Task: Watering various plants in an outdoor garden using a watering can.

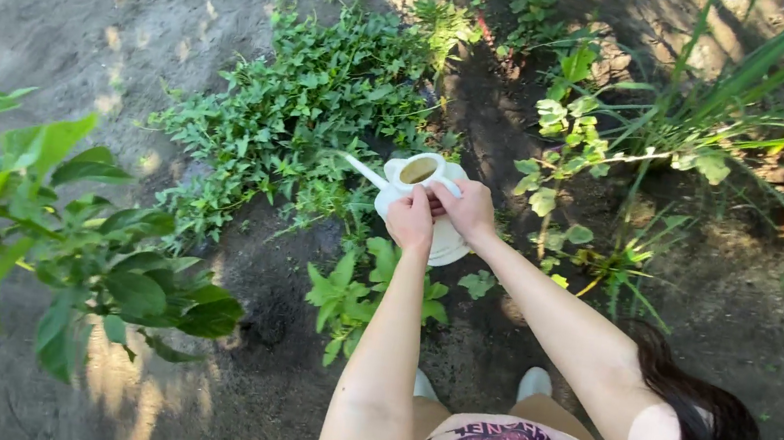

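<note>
Watering: in hand, judged from the tilt of the white watering can (429,210), spout aimed left toward the low green plant clump (300,117).
Can position: held above dark soil (280,306), between the clump and a small leafy seedling (357,296), filler hole up and murky water visible inside.
Left grip: left hand (410,220) closed around the near side of the can body.
Right grip: right hand (464,209) closed over the can's handle area, fingers wrapped.
Spout: thin, white, pointing left; no stream made out.
Next move, as a judgement: called for a steadier forward tilt, both hands kept firm, spout kept over the leaves.
Surroundings: tall grass blades (730,103) at right, broad-leafed shrub (58,227) at left.
</note>
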